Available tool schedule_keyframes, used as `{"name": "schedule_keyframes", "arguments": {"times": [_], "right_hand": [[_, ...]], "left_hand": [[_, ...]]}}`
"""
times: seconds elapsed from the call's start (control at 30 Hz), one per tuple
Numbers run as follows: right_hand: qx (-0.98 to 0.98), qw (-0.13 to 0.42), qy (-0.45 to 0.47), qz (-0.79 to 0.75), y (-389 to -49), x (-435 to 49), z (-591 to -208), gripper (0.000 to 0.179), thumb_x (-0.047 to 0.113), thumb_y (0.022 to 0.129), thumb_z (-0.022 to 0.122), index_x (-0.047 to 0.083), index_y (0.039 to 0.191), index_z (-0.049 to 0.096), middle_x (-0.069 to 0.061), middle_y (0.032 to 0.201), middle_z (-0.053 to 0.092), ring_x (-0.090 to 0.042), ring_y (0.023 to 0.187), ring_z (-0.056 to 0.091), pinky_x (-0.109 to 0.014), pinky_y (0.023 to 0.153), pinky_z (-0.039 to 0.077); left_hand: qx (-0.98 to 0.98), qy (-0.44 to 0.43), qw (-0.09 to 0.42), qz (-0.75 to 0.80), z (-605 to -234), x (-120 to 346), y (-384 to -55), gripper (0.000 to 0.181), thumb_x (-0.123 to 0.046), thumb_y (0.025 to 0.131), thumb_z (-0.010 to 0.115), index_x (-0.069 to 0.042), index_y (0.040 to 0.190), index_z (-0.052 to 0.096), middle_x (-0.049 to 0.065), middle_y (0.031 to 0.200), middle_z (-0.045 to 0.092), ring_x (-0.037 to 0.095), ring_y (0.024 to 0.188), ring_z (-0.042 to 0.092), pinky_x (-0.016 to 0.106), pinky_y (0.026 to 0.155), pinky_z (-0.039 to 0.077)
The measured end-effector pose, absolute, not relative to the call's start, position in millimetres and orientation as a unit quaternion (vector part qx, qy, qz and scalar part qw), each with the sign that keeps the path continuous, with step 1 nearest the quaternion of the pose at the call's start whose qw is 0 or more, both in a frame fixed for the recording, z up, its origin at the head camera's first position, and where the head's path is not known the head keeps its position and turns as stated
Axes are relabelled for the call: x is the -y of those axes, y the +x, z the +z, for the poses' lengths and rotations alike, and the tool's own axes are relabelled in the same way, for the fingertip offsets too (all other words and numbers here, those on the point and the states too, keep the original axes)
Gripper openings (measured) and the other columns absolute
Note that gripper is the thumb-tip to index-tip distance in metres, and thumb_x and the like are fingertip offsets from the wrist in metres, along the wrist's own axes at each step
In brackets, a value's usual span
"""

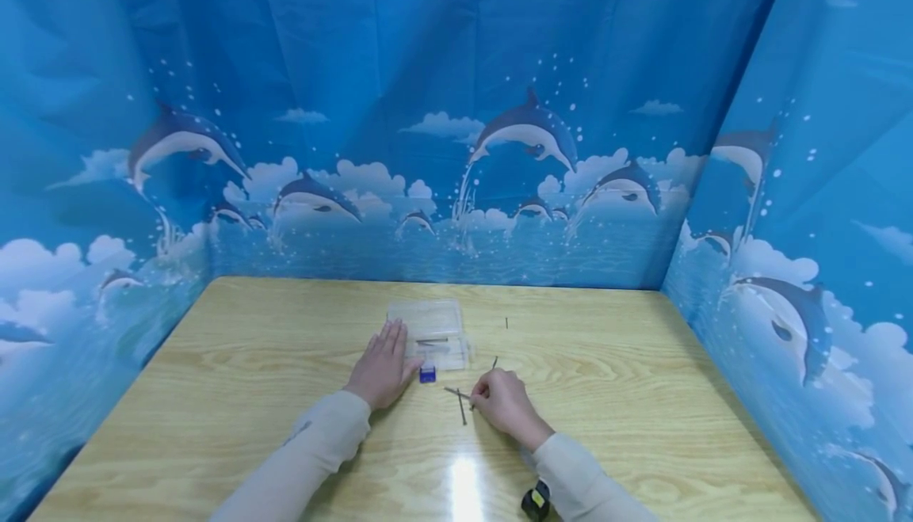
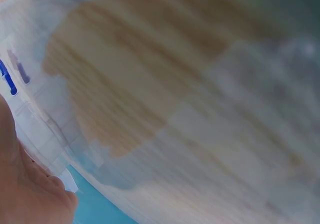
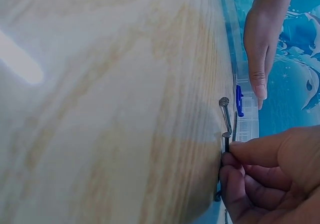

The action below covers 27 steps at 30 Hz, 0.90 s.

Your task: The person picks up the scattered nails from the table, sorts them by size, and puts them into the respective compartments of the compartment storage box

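My right hand (image 1: 505,405) pinches a nail between thumb and fingers, low over the table; in the right wrist view the nail's head (image 3: 226,135) pokes out past the fingertips. Beside it lie a dark nail (image 1: 462,411) and another one (image 1: 494,362) beyond the hand. My left hand (image 1: 383,363) rests with straight fingers along the left side of a clear plastic case (image 1: 425,318), its lid open. Several thin nails (image 1: 432,341) are inside the case. At the case's front edge is a small blue latch-like piece (image 1: 427,375).
A thin dark nail or pin (image 1: 506,322) is on the wooden table (image 1: 606,363), right of the case. Near the right forearm sits a black tape measure-like object (image 1: 535,501) with a yellow mark. Blue dolphin-print curtains (image 1: 428,229) border the table behind and at the sides.
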State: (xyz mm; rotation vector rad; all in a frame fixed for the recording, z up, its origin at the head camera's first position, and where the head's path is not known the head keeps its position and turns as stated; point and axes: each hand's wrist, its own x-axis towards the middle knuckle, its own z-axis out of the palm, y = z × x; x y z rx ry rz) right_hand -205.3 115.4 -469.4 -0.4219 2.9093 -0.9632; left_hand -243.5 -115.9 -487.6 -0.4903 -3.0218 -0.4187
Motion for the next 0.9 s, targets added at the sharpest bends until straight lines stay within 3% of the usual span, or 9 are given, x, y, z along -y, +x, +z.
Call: {"name": "schedule_keyframes", "arguments": {"times": [0.27,0.67,0.9], "right_hand": [[-0.938,0.016,-0.147,-0.314,-210.5,-114.6,-458.1,0.009,0.003,0.084,0.069,0.005,0.076,0.071,0.0,0.069,0.067,-0.006,0.058,0.056,-0.02,0.054,0.049],[-0.931,0.01,-0.128,-0.343,-244.4,-107.6,-435.1,0.012,0.01,0.091,0.066,0.005,0.084,0.073,0.001,0.072,0.068,-0.008,0.058,0.056,-0.024,0.051,0.047],[-0.907,0.008,-0.11,-0.406,-260.8,-101.5,-431.9,0.011,0.01,0.091,0.065,0.005,0.088,0.074,-0.003,0.08,0.071,-0.011,0.07,0.065,-0.026,0.06,0.054]], "left_hand": [[0.979,-0.158,0.028,-0.129,-489.6,117.1,-246.0,0.072,-0.046,0.102,0.037,0.006,0.149,0.022,0.022,0.157,0.018,0.037,0.145,0.015,0.048,0.118,0.017],[0.976,-0.165,0.026,-0.137,-486.9,116.0,-242.8,0.07,-0.043,0.102,0.039,0.007,0.148,0.023,0.024,0.156,0.018,0.038,0.145,0.015,0.049,0.118,0.017],[0.977,-0.162,0.028,-0.136,-487.0,114.8,-242.1,0.07,-0.043,0.102,0.039,0.008,0.148,0.023,0.024,0.156,0.018,0.038,0.145,0.015,0.049,0.118,0.017]]}}
